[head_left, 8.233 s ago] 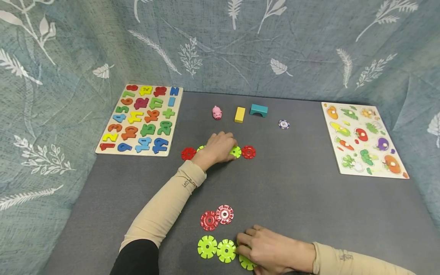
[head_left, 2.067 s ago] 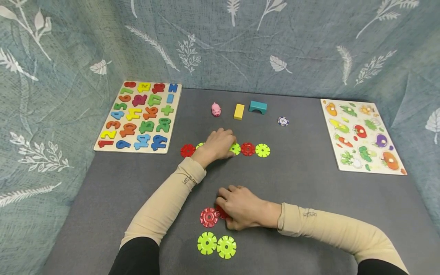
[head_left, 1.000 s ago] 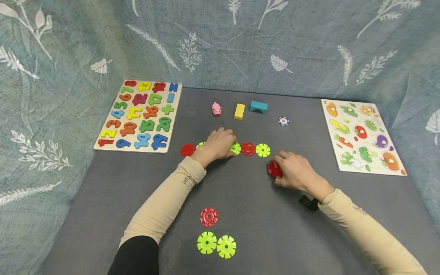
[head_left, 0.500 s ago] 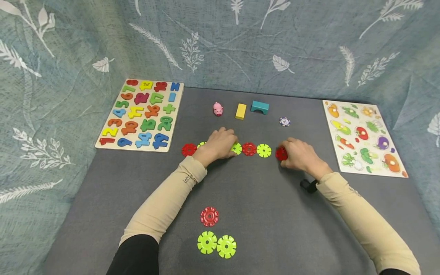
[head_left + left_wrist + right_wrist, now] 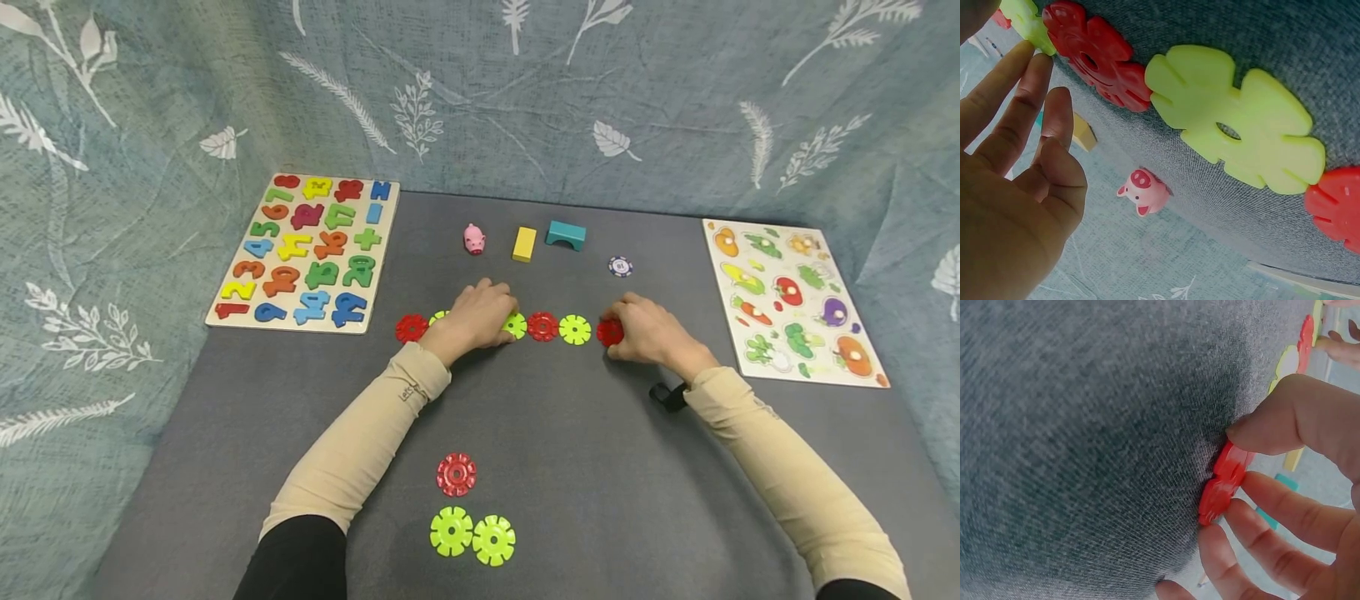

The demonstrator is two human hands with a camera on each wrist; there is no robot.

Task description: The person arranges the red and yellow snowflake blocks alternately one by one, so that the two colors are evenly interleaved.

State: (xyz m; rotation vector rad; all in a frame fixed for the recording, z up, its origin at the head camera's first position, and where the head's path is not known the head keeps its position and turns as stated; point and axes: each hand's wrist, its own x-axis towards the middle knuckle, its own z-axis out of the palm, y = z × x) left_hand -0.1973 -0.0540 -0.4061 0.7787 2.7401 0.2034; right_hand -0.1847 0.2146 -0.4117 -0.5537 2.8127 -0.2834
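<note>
Sitting beyond the disc row [image 5: 542, 327]: pig [image 5: 474, 239], yellow block [image 5: 524, 245], teal arch [image 5: 566, 232]

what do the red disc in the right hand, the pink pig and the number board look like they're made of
Red disc: probably plastic, glossy; pale highlights show on its moulded surface. Pink pig: perhaps soft vinyl or hard plastic, satin-looking; its smooth, rounded shape leaves either open. Number board: likely wood or fibreboard, matt-looking; its face is pale tan without strong glare.

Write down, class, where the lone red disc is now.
In the head view, the lone red disc lies slightly left of centre on the near part of the table, just beyond two green discs.
</note>
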